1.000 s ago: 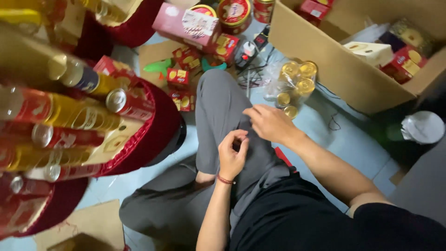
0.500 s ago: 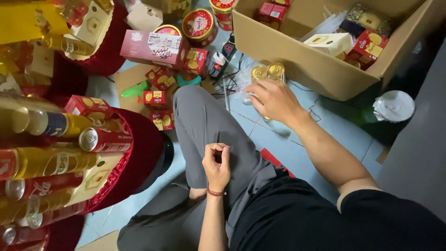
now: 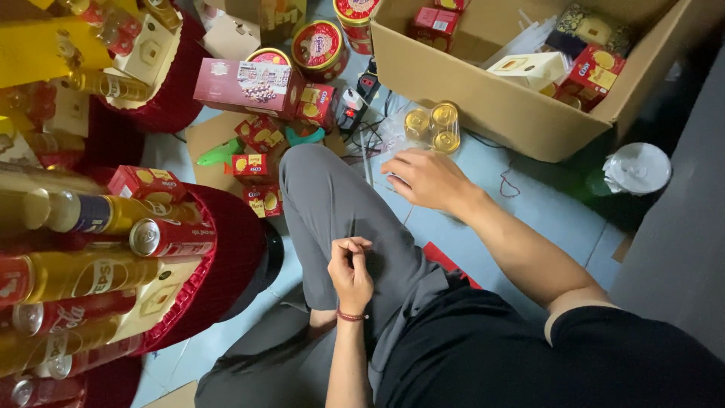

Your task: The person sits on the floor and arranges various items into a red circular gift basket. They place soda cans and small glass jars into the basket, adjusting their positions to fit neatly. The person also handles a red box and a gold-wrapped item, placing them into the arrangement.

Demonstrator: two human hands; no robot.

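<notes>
So the person sits on the floor (image 3: 544, 204) with one knee (image 3: 321, 177) up. The left hand (image 3: 350, 268) rests on that thigh, the right hand (image 3: 427, 177) reaches past the knee, just short of a pack of three cans (image 3: 433, 126). Behind the cans stands an open cardboard box (image 3: 513, 106) with small cartons in it. Left of the knee lie more small cartons (image 3: 257, 162), with round tins (image 3: 319, 47) further back. Far left is a tiered stack of cans and bottles (image 3: 98, 249).
</notes>
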